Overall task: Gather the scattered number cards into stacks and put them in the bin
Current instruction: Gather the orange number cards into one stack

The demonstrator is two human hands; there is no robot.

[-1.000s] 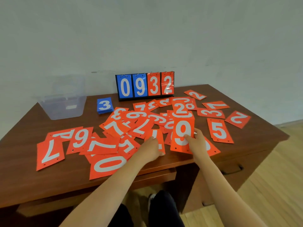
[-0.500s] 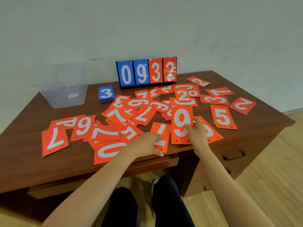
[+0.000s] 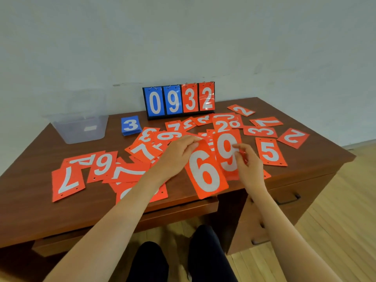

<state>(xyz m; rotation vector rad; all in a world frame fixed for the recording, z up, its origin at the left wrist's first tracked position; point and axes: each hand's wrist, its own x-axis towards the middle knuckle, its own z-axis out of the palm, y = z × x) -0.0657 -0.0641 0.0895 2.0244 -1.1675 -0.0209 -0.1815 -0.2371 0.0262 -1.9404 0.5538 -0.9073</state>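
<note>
1. desk (image 3: pixel 30 210): brown wooden top. it carries everything below. the front edge runs along 6 o'clock, right under the hands.
2. bin (image 3: pixel 81 129): clear plastic tub at 10 o'clock on the desk, well apart from both hands. no orange card shows inside it.
3. scoreboard (image 3: pixel 179 100): upright flip stand at 12 o'clock reading 0932. not part of the gathering.
4. orange cards (image 3: pixel 146 153): most lie loose and overlapping across the middle of the desk, from the "7" card (image 3: pixel 67 184) at 8 o'clock to the "2" card (image 3: pixel 294 137) at 2 o'clock. no orange stack is formed yet.
5. "6" card (image 3: pixel 205 171): raised and tilted near the front edge. the left hand (image 3: pixel 179 155) pinches its top corner between thumb and fingers.
6. "9" card (image 3: pixel 226 154): just beside the "6", at its 2 o'clock. the right hand (image 3: pixel 247 163) grips its right edge with curled fingers.
7. blue stack (image 3: pixel 130 126): squared pile topped by a "3", at 11 o'clock, beside the bin.
8. risks, as judged:
   - corner pinch is shallow; the "6" may slip and fall off the front edge to the floor.
   - merging two tilted cards may leave them misaligned.
   - a forearm sweep may push neighbouring cards off.
</note>
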